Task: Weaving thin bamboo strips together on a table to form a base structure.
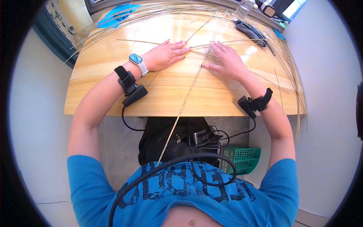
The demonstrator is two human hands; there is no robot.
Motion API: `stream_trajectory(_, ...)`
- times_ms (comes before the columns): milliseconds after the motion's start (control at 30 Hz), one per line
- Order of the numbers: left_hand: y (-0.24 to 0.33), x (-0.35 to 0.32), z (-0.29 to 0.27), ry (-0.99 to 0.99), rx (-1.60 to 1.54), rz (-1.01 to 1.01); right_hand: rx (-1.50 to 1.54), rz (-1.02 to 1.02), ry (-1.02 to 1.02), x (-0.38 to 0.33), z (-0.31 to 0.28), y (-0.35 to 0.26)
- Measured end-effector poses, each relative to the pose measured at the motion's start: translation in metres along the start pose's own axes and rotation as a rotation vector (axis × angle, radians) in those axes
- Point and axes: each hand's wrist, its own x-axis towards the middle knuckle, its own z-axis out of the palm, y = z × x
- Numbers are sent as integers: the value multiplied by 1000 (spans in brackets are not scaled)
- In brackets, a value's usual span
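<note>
Several thin tan strips, like split bamboo or cane, cross one another on the wooden table between my hands. My left hand (168,56) lies flat over the crossing, fingers stretched to the right, covering part of the strips. Opposite it, my right hand (227,58) rests with fingertips on a crosswise strip (249,39), its thumb apart beside a long strip (188,94). That long strip slants from the table's far side, over the near edge, down to my shirt. Another strip end (136,41) sticks out to the left beyond my left hand.
A loose bundle of long strips (159,8) curves along the table's (98,94) far side and down the right edge. At the back are a blue sheet (115,16), a dark grey cloth item (249,32) and a clear container (244,7). Below are a black bag (155,138) and green basket (247,160).
</note>
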Motion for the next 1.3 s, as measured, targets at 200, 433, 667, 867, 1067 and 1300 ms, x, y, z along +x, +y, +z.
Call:
stream_trajectory(200, 1, -2, -6, -32, -1, -28, 86, 83, -196, 7, 10, 2)
stream_trajectory(433, 2, -5, -5, -36, -7, -43, 64, 145, -90, 11, 17, -27)
stream_trajectory(667, 3, -4, -8, -33, -60, -37, 34, 124, 48, 23, 24, -38)
stream_trajectory(867, 2, -5, -5, -20, -77, -26, 111, 94, 82, 28, 35, -35)
stream_trajectory(1067, 2, -4, -10, -43, -53, -5, 125, 70, 109, 29, 39, -31)
stream_trajectory(1300, 1, -4, -9, 7, -160, -77, 222, 196, 62, 37, 33, -35)
